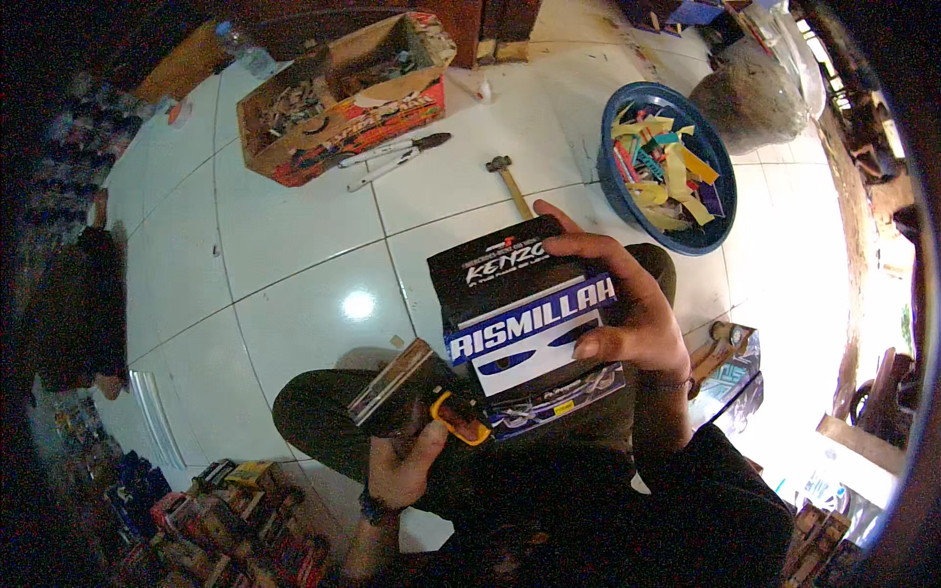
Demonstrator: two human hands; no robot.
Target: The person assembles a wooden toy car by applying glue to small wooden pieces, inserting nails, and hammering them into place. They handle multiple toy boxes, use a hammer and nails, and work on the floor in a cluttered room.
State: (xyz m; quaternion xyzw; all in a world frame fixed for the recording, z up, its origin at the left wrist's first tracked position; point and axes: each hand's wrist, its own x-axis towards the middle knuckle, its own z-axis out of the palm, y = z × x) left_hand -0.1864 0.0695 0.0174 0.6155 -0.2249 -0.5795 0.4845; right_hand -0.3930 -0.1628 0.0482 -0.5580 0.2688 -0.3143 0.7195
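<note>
Our right hand (627, 318) grips one printed black sheet (524, 323); our left hand (407, 465) holds one orange-handled knife (459, 416) beside it. Beyond: one hammer (510, 181), one blue basin (627, 196).

My right hand (627, 314) is raised ahead of my chest, wrist bent, fingers (588, 250) spread and curled over the far edge of what it holds, thumb pressed flat on the near face. My right forearm runs down and back toward my body in a dark sleeve, with a band at the wrist. My left hand (407, 461) sits lower and nearer, just left of the right, fingers closed in a grip, thumb up along the top. A watch circles my left wrist.
</note>
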